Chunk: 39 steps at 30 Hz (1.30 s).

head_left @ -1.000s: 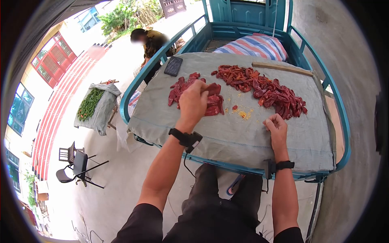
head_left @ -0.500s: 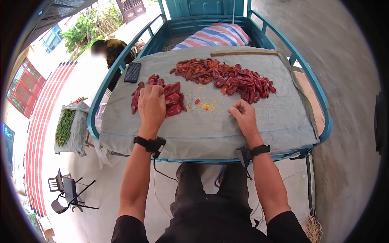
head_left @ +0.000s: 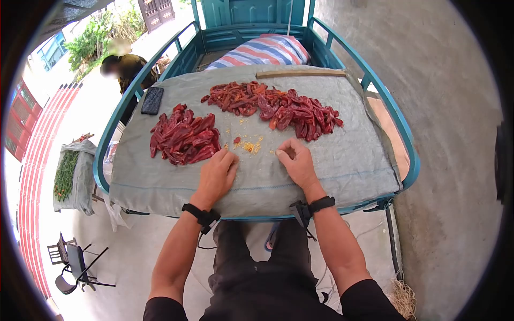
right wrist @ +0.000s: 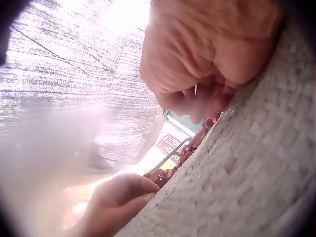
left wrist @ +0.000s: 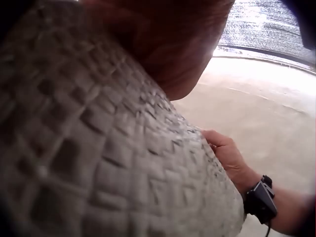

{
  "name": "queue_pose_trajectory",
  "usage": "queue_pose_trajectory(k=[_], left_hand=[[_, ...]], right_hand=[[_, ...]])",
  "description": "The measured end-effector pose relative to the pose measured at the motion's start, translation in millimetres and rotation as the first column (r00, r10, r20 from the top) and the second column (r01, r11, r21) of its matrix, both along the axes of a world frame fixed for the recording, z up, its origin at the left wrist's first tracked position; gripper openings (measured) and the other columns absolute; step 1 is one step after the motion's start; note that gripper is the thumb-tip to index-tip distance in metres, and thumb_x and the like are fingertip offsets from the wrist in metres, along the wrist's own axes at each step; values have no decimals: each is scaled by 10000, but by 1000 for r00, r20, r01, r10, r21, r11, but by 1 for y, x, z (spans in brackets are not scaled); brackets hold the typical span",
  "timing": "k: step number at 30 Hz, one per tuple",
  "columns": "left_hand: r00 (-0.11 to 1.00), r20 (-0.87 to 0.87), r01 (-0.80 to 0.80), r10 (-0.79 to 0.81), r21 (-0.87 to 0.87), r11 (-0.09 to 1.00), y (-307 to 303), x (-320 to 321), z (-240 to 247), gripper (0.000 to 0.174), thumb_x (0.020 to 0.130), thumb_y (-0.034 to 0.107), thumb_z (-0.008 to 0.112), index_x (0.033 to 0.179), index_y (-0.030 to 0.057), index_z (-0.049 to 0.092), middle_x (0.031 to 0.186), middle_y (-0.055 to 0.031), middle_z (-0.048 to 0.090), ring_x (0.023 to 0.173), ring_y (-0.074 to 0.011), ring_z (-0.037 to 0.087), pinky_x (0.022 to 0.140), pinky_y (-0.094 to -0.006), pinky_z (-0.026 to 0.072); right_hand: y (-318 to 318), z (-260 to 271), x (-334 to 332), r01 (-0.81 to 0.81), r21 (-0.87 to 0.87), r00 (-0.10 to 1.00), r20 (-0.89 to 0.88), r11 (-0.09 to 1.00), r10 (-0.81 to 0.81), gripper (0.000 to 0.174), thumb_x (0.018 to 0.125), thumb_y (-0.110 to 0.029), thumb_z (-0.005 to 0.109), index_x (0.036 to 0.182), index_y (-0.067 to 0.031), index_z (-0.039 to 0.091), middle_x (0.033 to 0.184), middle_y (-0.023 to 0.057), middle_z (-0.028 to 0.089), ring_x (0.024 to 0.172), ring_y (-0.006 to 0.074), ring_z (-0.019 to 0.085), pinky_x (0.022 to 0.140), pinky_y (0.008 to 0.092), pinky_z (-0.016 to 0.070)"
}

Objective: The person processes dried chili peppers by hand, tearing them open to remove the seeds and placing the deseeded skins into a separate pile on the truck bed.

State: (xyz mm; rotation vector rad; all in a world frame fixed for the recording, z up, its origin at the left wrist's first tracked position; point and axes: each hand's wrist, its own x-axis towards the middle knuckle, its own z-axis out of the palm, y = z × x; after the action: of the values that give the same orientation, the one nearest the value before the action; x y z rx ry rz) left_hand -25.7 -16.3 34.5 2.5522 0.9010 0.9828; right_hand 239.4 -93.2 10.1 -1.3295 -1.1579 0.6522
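My left hand rests on the grey woven cloth, its fingers loosely bent, close to the near right edge of a pile of dark red chili peppers. Nothing shows in its grasp. Across from it, my right hand lies on the cloth with fingers loosely curled and thumb by the index finger; the right wrist view shows no pepper in these fingers. Yellow seeds and a small red piece lie between the hands. Beyond the right hand spreads a longer heap of red peppers.
The cloth covers the rear of a teal cargo bed with side rails. A black phone-like slab and a wooden strip lie on it. Behind is a striped bag. At left are green peppers, chairs and a bending person.
My left hand has let a red pepper down onto the left pile and drawn back to the cloth in front. My right hand stays near the seeds. The head view has turned right.
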Motion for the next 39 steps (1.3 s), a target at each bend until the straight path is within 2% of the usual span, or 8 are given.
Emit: queue_pose_trajectory(k=[6, 10, 12, 15, 21, 27, 31, 39], left_hand=[[999, 29, -13, 12, 38, 999, -3, -2, -6, 121, 956, 45, 711, 1069, 64, 671, 1015, -137, 633, 1001, -380, 674, 807, -484, 544], [1000, 0, -12, 12, 27, 1000, -4, -4, -6, 111, 975, 62, 699, 1080, 70, 667, 1041, -134, 626, 1018, -377, 669, 822, -482, 546], [1000, -8, -12, 12, 30, 999, -4, -5, -5, 111, 982, 70, 695, 1087, 73, 663, 1046, -131, 622, 1017, -376, 667, 825, -482, 548], [1000, -17, -12, 13, 30, 999, -2, -5, -7, 109, 985, 72, 694, 1088, 78, 658, 1040, -128, 615, 1012, -373, 663, 827, -480, 549], [1000, 18, -11, 10, 18, 1000, -2, -5, -7, 106, 981, 65, 692, 1077, 74, 649, 1035, -131, 610, 1004, -370, 662, 820, -482, 546], [999, 33, -2, 1, 40, 999, -1, -4, -8, 125, 955, 36, 698, 1064, 65, 646, 1010, -139, 602, 977, -382, 659, 810, -489, 544], [999, 36, -14, 13, 37, 999, -3, -5, -7, 131, 945, 25, 699, 1058, 62, 644, 1008, -143, 604, 977, -387, 659, 806, -492, 546], [999, 53, -12, 10, 32, 999, -1, -4, -8, 135, 932, 25, 698, 1051, 60, 645, 1005, -150, 606, 974, -404, 662, 807, -502, 551]], right_hand=[[-2, 11, -5, 0, -66, 974, 226, 998, 15, 153, 939, -101, 777, 1021, -6, 688, 873, 60, 710, 779, 138, 655, 750, 309, 547], [16, 40, 12, -67, -48, 911, 405, 997, 81, 239, 925, -118, 795, 1111, -13, 687, 1030, 103, 747, 908, 235, 707, 842, 379, 570], [27, 74, 17, -13, 17, 823, 568, 1000, 2, 315, 914, -135, 809, 1180, -23, 682, 1164, 138, 752, 1062, 299, 718, 946, 430, 570], [58, 80, 39, 162, 53, 537, 833, 985, -134, 460, 879, -183, 844, 1287, -61, 670, 1327, 158, 705, 1301, 377, 626, 1090, 518, 501], [82, 54, 50, 326, -14, 250, 965, 945, -73, 614, 835, -261, 886, 1383, -111, 653, 1356, 128, 679, 1349, 393, 575, 1101, 584, 454], [73, 42, 29, 116, -165, 370, 922, 980, 111, 582, 840, -169, 871, 1372, -107, 642, 1343, 161, 673, 1269, 379, 615, 1067, 507, 492], [53, 33, 13, -40, -98, 655, 749, 994, 100, 630, 819, -90, 844, 1405, -87, 612, 1339, 180, 655, 1311, 418, 601, 1128, 513, 502], [28, 36, 10, -241, -151, 783, 554, 959, 284, 787, 775, -146, 892, 1502, -86, 595, 1503, 172, 624, 1446, 380, 564, 1242, 454, 451]])
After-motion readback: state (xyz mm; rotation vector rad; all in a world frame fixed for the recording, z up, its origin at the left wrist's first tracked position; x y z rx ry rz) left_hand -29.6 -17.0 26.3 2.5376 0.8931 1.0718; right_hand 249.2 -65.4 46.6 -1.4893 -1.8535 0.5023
